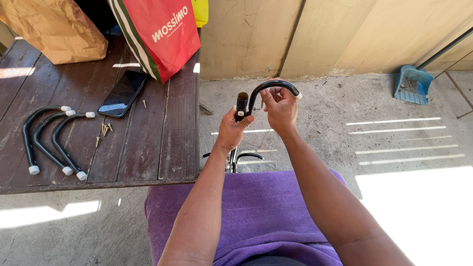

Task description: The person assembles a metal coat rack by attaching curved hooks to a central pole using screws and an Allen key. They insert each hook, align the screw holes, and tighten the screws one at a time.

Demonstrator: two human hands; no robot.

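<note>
Table (148, 148): dark wooden slats; its far edge is covered by bags and its left edge is cut off by the frame.
Bags: a brown paper bag (54, 29) and a red shopping bag (162, 34) stand at the far edge; their contents cannot be seen.
Stand (241, 106): a black upright tube held over the concrete floor, beyond the table's right edge; its lower part is hidden behind the purple cloth (256, 207).
Curved tube (271, 87): black, white-capped, held against the top of the stand; the joint itself is masked by the fingers.
Spare curved tubes (49, 140): three are laid near the table's near-left corner.
Phone (122, 93): laid face up mid-table, near the loose screws (104, 129); scratching is judged possible if parts are dragged across.
Left hand (232, 129): clenched around the stand.
Right hand (280, 106): closed on the curved tube.
Risk, tube: a slip from the grasp is judged likely to drop it onto the floor.
Risk, screws: rolling into the gaps between slats is judged possible.
Not discernible: whether any screw is already fitted.
</note>
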